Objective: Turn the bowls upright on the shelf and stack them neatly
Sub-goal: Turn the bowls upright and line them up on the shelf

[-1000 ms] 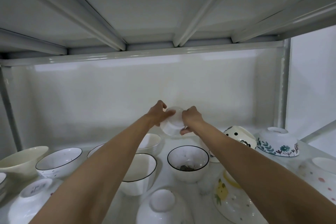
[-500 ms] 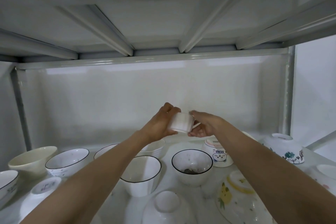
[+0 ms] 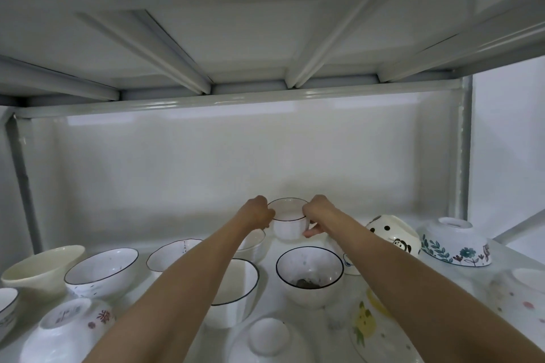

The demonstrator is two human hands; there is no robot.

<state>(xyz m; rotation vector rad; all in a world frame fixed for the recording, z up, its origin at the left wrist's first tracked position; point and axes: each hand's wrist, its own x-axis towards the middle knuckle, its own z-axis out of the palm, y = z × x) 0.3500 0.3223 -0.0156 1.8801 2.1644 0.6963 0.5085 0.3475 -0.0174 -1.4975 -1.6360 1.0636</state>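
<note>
At the front edge of the shelf, an overturned white bowl is seen in the middle, an overturned bowl with red marks towards the front left corner, and an overturned bowl with a yellow print to the right. Further in, an upright dark-rimmed bowl is set at mid-shelf, with a blue-rimmed bowl and a cream bowl upright along the left edge. Near the right edge, a floral bowl lies upside down and a panda bowl is tilted. Towards the back edge, a small white bowl is held upright, mouth up, gripped at its left side by the left hand and at its right side by the right hand; whether it touches the shelf cannot be told.
</note>
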